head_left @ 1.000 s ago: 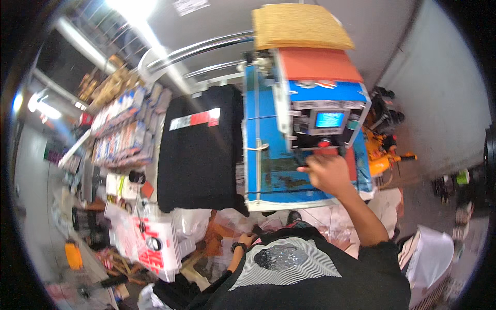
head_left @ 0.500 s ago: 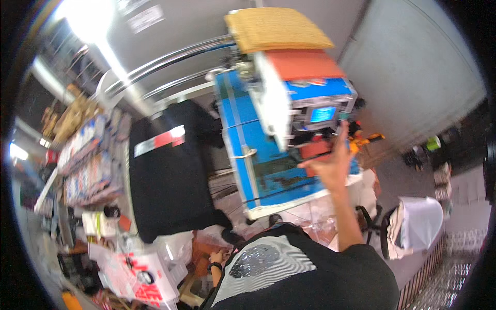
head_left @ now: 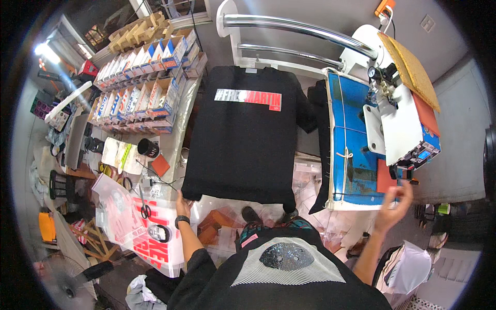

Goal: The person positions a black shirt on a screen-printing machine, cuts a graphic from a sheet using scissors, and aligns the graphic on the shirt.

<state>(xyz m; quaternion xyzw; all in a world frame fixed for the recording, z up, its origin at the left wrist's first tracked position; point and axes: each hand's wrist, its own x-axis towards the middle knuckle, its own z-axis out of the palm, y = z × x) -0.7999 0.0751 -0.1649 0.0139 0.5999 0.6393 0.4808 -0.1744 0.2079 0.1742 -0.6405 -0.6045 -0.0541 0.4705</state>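
Note:
A black T-shirt (head_left: 240, 150) with a white and red printed strip lies flat, face up, in the middle. At its lower left corner my left hand (head_left: 183, 206) pinches the hem between thumb and fingers. My right hand (head_left: 397, 201), slightly blurred, hovers at the front edge of the blue heat press bed (head_left: 356, 194). Its fingers are loosely curved and apart, holding nothing I can see. Just beyond it, a reddish-orange sheet (head_left: 384, 176) rests on the bed under the press head (head_left: 408, 132), which has a small lit screen.
Chrome rails (head_left: 299, 25) run along the back to the press. On the left stand boxes (head_left: 137, 101) filled with packed sheets, a black mug (head_left: 148, 148), an orange square (head_left: 160, 165), scissors (head_left: 145, 207) and printed transfer film (head_left: 160, 243). A fan (head_left: 70, 289) sits lower left.
My view has swung left. My right hand has drawn back from the front of the press head, and my left hand has come up from beside my body to the T-shirt's hem.

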